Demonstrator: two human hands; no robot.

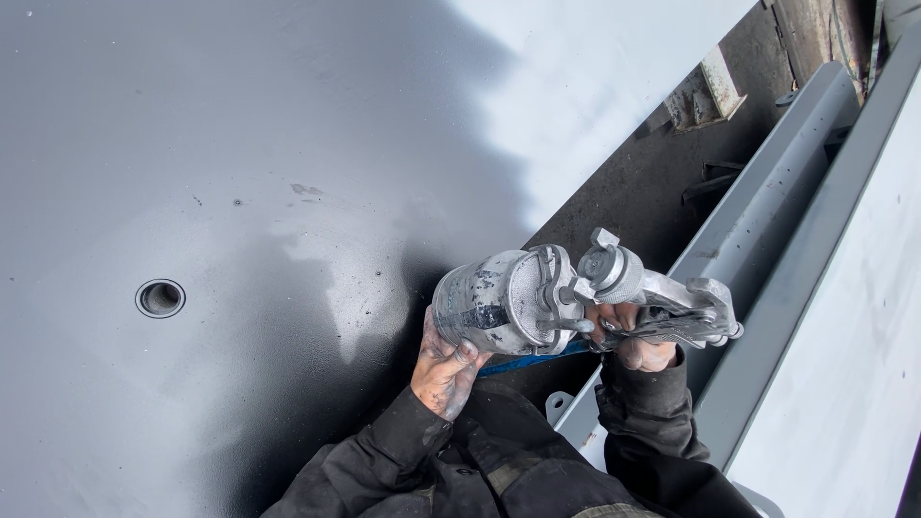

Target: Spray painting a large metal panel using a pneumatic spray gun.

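Across the left side lies a broad grey painted panel [240, 144], smooth and glossy, with a small round hole [160, 298] set into it. Nearer the middle, the person's left hand [443, 369], smeared with paint, cups the underside of the metal cup [489, 305] of a spray gun [576, 297], fingers curled closed around it. To the right of that, the right hand [638, 341] is wrapped shut round the gun's handle, so the whole tool is held sideways in the air above the panel's edge, cup to the left and nozzle end to the right. A blue hose [523, 363] shows just below the cup. Both dark sleeves [652, 412] are dusted with paint. Further right run grey steel beams [767, 211] over a dark floor. Judging by the two-handed hold, the gun is being checked or adjusted at the cup rather than sprayed; a firm grip on the cup and a steady wrist seem called for.
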